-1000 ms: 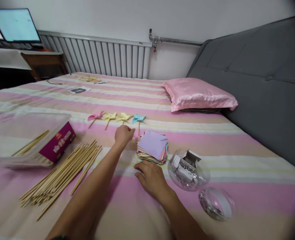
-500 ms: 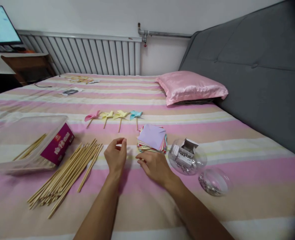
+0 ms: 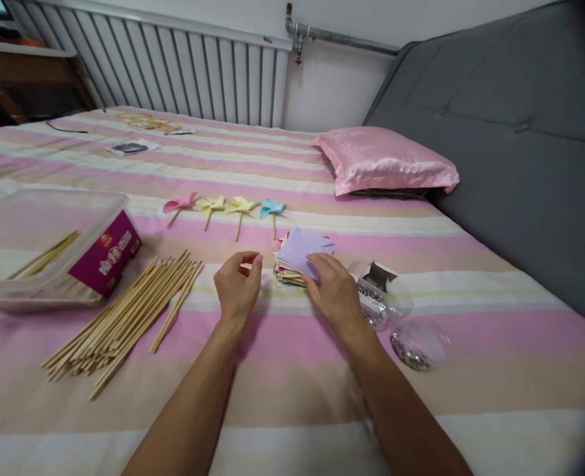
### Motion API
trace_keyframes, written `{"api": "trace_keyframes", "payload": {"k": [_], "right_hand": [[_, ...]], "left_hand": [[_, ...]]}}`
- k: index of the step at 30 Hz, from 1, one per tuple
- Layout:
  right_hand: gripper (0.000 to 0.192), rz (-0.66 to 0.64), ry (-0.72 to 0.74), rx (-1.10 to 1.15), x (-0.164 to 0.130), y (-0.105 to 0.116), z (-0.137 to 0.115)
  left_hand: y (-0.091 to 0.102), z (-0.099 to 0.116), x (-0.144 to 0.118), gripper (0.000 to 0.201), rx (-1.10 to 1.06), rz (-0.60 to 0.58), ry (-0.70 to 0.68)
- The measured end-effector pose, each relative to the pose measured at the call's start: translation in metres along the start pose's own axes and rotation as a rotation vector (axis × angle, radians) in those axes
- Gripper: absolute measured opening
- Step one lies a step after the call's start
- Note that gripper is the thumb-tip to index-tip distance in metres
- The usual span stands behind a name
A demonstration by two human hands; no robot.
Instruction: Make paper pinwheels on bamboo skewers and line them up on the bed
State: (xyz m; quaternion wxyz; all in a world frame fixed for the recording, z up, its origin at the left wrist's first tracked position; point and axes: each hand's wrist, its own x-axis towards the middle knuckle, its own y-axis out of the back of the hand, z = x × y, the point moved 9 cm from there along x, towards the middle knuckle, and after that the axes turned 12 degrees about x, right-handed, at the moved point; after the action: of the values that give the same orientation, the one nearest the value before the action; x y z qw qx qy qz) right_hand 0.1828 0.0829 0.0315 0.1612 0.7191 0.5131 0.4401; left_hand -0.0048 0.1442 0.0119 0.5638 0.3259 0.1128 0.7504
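Note:
A stack of coloured paper squares (image 3: 299, 258), lilac sheet on top, lies on the striped bed. My right hand (image 3: 336, 294) rests on its near right corner, fingers spread over the lilac sheet. My left hand (image 3: 237, 284) hovers just left of the stack, fingers curled, thumb and fingertips close, nothing visible in them. Beyond the stack, several small paper pinwheels (image 3: 225, 206) on sticks lie in a row: pink, two yellow, blue.
A pile of bamboo sticks (image 3: 128, 317) lies to the left, beside a clear plastic box (image 3: 49, 248) with a magenta label. A clear round container (image 3: 384, 294) with metal pins and its lid (image 3: 418, 344) sit right of the stack. A pink pillow (image 3: 386, 162) and grey headboard (image 3: 520, 132) stand at right.
My left hand drew back from the pinwheels to beside the paper stack. My right hand moved up from the bed onto the stack's top sheet. The view tilted downward.

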Motion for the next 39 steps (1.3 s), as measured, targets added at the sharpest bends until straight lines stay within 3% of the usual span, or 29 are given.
{"api": "trace_keyframes", "payload": {"k": [15,32,39], "right_hand": [[0.036,0.019,-0.04,-0.071,-0.001,-0.016,0.007],[0.031,0.04,-0.097,0.131,0.003,-0.014,0.018],[0.035,0.05,-0.101,0.112,0.005,-0.009,0.018]], "left_hand": [[0.0,0.0,-0.001,0.025,-0.025,-0.012,0.011],[-0.008,-0.014,0.0,0.026,-0.081,-0.113,0.155],[-0.007,-0.016,-0.001,0.026,-0.096,-0.112,0.16]]}}
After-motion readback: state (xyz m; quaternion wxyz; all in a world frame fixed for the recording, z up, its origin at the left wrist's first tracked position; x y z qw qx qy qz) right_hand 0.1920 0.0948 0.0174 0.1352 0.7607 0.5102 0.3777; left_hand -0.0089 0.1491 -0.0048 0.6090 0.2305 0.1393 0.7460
